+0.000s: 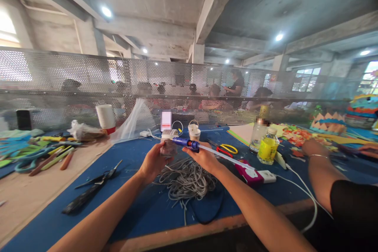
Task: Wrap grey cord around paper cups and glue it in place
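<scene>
My left hand (152,161) is closed around a small cup (168,148) with a white rim and a grey-brown side. In my right hand (205,158) is a blue glue gun (186,143), its nozzle pointing left at the cup's upper side; whether they touch I cannot tell. A long whitish glue stick (226,154) sticks out of the gun's back, over my right wrist. Below both hands lies a tangled heap of grey cord (191,181). Just behind them stand a small white bucket-like cup (194,130) with a handle and an upright lit phone (166,120).
Black-handled scissors (94,189) lie left on the blue table mat (138,212). Rightward are red-and-yellow scissors (227,149), a magenta box (249,174), a yellow-labelled bottle (268,147) and a white cable (313,197). A co-worker's arm (319,169) reaches in. A perforated screen (165,75) stands behind.
</scene>
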The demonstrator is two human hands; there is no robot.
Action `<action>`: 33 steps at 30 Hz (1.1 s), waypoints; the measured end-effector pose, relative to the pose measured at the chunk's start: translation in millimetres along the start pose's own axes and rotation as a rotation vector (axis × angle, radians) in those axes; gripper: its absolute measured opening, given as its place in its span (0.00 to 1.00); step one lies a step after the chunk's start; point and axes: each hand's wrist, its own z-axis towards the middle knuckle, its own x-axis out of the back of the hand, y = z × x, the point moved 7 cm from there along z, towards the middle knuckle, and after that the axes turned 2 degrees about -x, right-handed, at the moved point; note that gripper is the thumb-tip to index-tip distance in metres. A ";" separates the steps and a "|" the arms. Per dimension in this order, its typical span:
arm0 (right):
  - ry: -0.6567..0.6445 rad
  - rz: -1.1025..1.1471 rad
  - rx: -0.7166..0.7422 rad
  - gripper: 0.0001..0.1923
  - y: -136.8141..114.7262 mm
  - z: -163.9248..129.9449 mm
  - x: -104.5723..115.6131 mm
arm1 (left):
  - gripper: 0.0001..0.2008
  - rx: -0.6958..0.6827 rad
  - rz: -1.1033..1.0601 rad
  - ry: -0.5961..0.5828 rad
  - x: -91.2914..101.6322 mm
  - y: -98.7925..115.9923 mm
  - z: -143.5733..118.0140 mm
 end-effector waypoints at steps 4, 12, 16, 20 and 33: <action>-0.005 -0.004 0.006 0.18 -1.6 -0.3 1.4 | 0.13 -0.004 0.005 0.009 2.2 -1.5 1.6; -0.025 0.007 -0.005 0.19 -2.6 -0.2 2.8 | 0.13 -0.012 0.009 0.001 2.5 -1.3 1.4; -0.022 -0.001 -0.010 0.19 -2.3 -0.1 3.4 | 0.13 -0.009 0.006 0.009 2.0 -0.4 0.8; -0.019 -0.016 -0.007 0.19 -3.7 0.3 4.6 | 0.13 -0.012 -0.005 0.009 2.9 -0.6 1.7; -0.021 -0.014 -0.007 0.18 -4.8 0.2 6.6 | 0.13 -0.020 -0.009 -0.009 3.5 0.3 0.8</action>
